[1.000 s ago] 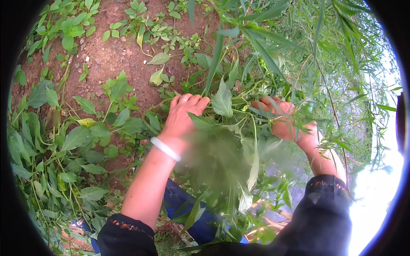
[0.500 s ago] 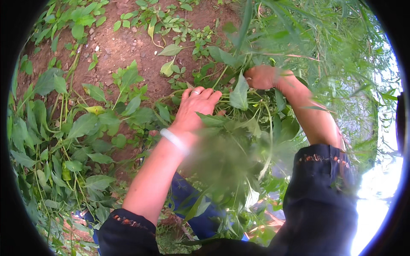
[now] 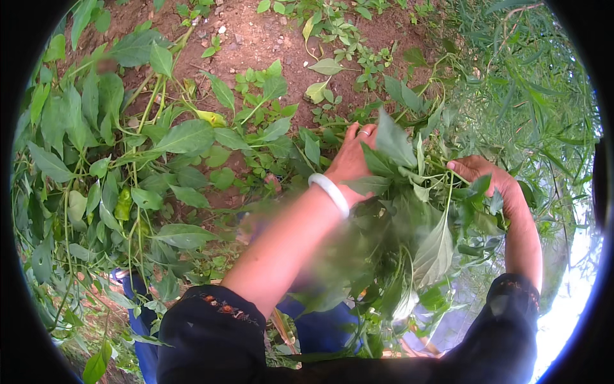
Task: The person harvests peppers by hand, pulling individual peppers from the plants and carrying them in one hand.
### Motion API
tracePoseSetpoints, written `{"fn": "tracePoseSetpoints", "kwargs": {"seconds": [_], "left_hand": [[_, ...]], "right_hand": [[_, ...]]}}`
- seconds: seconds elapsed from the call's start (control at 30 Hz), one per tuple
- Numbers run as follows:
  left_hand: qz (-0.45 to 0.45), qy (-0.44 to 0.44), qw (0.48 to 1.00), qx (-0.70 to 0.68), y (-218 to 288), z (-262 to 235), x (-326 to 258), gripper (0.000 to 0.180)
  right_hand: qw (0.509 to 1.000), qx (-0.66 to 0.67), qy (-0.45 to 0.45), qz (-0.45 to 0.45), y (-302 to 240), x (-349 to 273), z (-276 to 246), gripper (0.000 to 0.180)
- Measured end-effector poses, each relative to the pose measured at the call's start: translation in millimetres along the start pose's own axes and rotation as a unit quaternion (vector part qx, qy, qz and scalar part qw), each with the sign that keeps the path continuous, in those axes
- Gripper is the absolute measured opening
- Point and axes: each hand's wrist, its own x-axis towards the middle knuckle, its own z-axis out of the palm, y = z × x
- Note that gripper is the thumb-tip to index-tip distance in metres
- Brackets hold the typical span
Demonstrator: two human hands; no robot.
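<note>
A leafy pepper plant fills the space between my arms, its broad leaves hanging over my lap. My left hand, with a ring and a white bangle at the wrist, curls its fingers into the stems at the plant's far side. Leaves cover part of those fingers. At the plant's right, my right hand is closed, thumb and fingers pinching a thin green stem among the leaves. What lies deep in the foliage under both hands is hidden, and leaves nearest the camera are blurred.
More pepper plants stand at the left, with a green pepper hanging among them. Reddish bare soil with small weeds lies ahead. Dense narrow-leaved growth borders the right. Blue trousers show below my arms.
The view has shifted left, so the scene sits further right. My right hand has drawn back toward me, from deep among the stems to a thin stem nearer. My left hand stays at the plant.
</note>
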Motion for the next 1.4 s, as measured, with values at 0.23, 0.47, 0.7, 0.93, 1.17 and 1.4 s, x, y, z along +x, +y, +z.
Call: {"fn": "tracePoseSetpoints", "kwargs": {"seconds": [0.23,0.47,0.7,0.93,1.17,1.4], "left_hand": [[-0.064,0.114,0.991,-0.04,64,6,-64,0.072],[-0.047,0.04,0.998,-0.016,62,17,-99,0.039],[-0.014,0.068,0.996,-0.057,65,19,-106,0.036],[-0.063,0.029,0.997,-0.016,81,10,-113,0.035],[-0.075,0.016,0.996,0.04,78,-2,-138,0.032],[-0.1,0.126,0.986,0.032,93,-50,-167,0.018]], "right_hand": [[0.997,0.063,-0.004,-0.052,45,13,20,0.056],[0.991,0.125,-0.02,-0.036,36,42,-5,0.048],[0.994,0.094,0.005,-0.052,34,12,-40,0.049],[0.992,0.101,-0.001,-0.081,25,29,-43,0.049],[0.894,0.345,-0.035,-0.284,51,33,-21,0.05],[0.987,0.12,0.08,-0.066,78,75,-15,0.055]]}}
